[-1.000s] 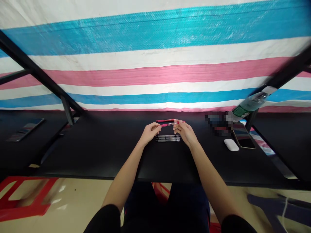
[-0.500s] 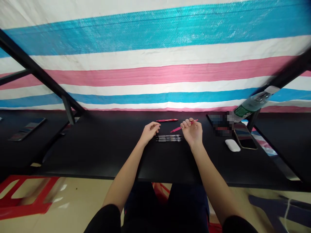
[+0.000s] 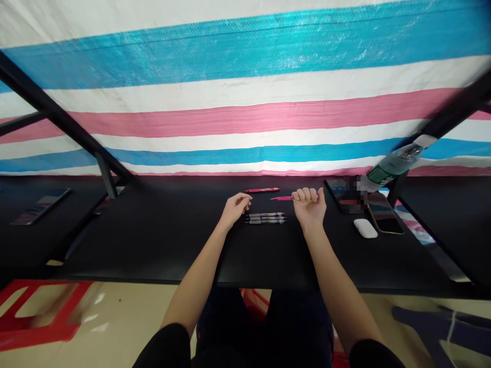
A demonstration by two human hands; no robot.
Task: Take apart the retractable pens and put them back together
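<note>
My right hand [image 3: 310, 207] is closed round a pink pen [image 3: 282, 198], whose tip end sticks out to the left. Behind and to the left, a red pen [image 3: 263, 190] lies flat on the black table [image 3: 172, 230]. Three grey and clear pens [image 3: 265, 219] lie side by side between my hands, nearer to me. My left hand [image 3: 236, 208] rests just left of these pens with its fingers curled and the thumb near the fingertips; whether anything is between them cannot be made out.
On the right stand or lie a tilted clear bottle [image 3: 393, 166], a phone [image 3: 384, 214], a white earbud case [image 3: 365, 228] and a dark, partly blurred item. Another phone [image 3: 41, 207] lies far left. Black metal bars slant up at both sides.
My right hand has shifted slightly right and its fingers have closed more. The pink pen has turned from slanted to nearly level. My left hand has barely moved.
</note>
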